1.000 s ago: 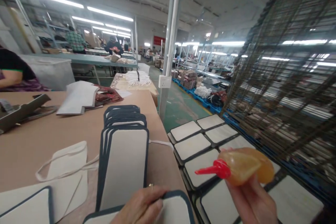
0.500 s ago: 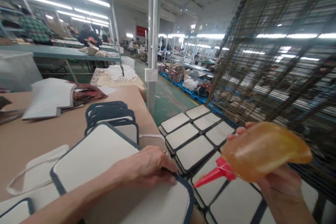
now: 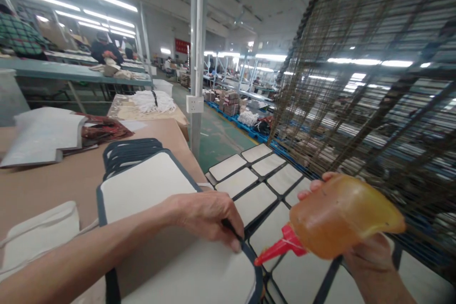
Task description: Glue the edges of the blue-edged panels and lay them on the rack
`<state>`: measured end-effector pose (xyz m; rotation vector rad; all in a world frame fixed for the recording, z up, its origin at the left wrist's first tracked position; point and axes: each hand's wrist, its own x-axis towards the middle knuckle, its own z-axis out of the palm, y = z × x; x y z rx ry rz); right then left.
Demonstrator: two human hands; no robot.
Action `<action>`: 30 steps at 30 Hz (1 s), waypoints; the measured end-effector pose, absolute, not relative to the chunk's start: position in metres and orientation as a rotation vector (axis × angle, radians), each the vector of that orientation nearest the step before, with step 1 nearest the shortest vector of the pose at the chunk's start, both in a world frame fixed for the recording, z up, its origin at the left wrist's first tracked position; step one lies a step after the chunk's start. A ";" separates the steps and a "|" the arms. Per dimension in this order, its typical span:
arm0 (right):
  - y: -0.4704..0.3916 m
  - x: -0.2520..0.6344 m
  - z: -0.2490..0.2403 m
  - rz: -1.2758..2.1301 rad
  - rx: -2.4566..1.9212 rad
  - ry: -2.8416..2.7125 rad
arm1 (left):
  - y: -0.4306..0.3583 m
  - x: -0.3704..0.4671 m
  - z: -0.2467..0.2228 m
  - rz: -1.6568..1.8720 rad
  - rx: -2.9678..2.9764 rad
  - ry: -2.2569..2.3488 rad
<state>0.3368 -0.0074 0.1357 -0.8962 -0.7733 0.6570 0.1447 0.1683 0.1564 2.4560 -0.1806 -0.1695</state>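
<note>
My left hand (image 3: 210, 216) is closed, thumb and fingers pinching the dark-edged rim of a white rounded panel (image 3: 192, 268). A second white panel (image 3: 147, 185) with the same dark edging shows beyond my left wrist. In my right hand (image 3: 370, 251) is a squeeze bottle (image 3: 342, 218) of amber liquid, tilted with its red nozzle (image 3: 280, 249) down and to the left. The nozzle tip is at the dark edging of the pinched panel, just right of my left thumb; whether it touches, I cannot tell. The bottle hides part of my right hand.
Rows of dark-edged white panels (image 3: 254, 202) lie to the right, below a leaning wire rack (image 3: 342, 104). On the brown table (image 3: 156, 135) are a stack of dark-edged pieces (image 3: 131, 147) and white sheets (image 3: 46, 133). A metal post (image 3: 196, 57) stands ahead. People work farther back.
The bottle's nozzle has come down and left to the panel's edging. The upper white panel has shifted over the stack. The view has turned slightly right.
</note>
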 end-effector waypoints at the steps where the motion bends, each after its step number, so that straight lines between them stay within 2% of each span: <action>1: -0.010 0.341 0.134 0.661 -0.877 -0.805 | 0.165 0.147 0.158 -0.188 2.453 -0.169; 10: -0.037 0.373 0.123 0.609 -0.848 -0.712 | 0.143 0.165 0.159 -0.214 2.374 -0.141; 16: -0.049 0.377 0.130 0.722 -0.760 -0.839 | 0.134 0.174 0.159 -0.212 2.353 -0.112; 30: -0.067 0.402 0.101 0.480 -0.750 -0.708 | 0.115 0.184 0.155 -0.024 2.393 0.053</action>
